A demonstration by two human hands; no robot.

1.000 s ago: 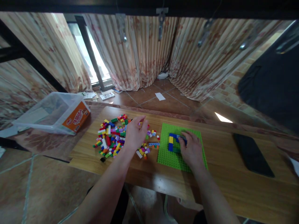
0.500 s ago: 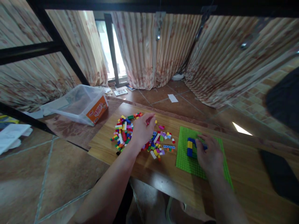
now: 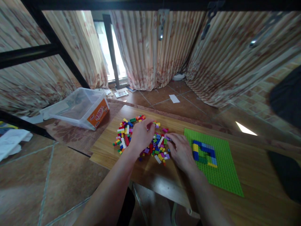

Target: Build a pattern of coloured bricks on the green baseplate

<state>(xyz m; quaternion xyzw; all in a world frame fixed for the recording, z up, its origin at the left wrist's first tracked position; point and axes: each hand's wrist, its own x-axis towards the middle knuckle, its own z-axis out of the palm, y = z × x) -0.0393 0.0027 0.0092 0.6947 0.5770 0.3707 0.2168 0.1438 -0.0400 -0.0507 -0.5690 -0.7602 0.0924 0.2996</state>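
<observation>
Over the middle of a pile of colourful toy bricks (image 3: 127, 139) is my left hand (image 3: 142, 135). Its fingers are bent, with thumb and forefinger apart and bricks showing between them. My right hand (image 3: 181, 149) is at the pile's right edge, thumb and forefinger spread around a few small bricks; whether it touches them is unclear. Right of this hand lies a green baseplate (image 3: 225, 172). On it stands a rectangular brick frame (image 3: 195, 150) in blue, light blue, yellow and green, with an opening in its middle.
The wooden table (image 3: 155, 179) carries the pile and baseplate. A dark flat object (image 3: 283, 172) lies at its right end. A clear plastic bin (image 3: 80, 106) with an orange label stands on the floor at left. Black metal bars (image 3: 56, 47) cross in front of the curtains (image 3: 152, 50).
My right hand has left the brick frame on the baseplate and moved left to the pile, uncovering the frame. My left hand stays over the pile. The camera view has shifted slightly.
</observation>
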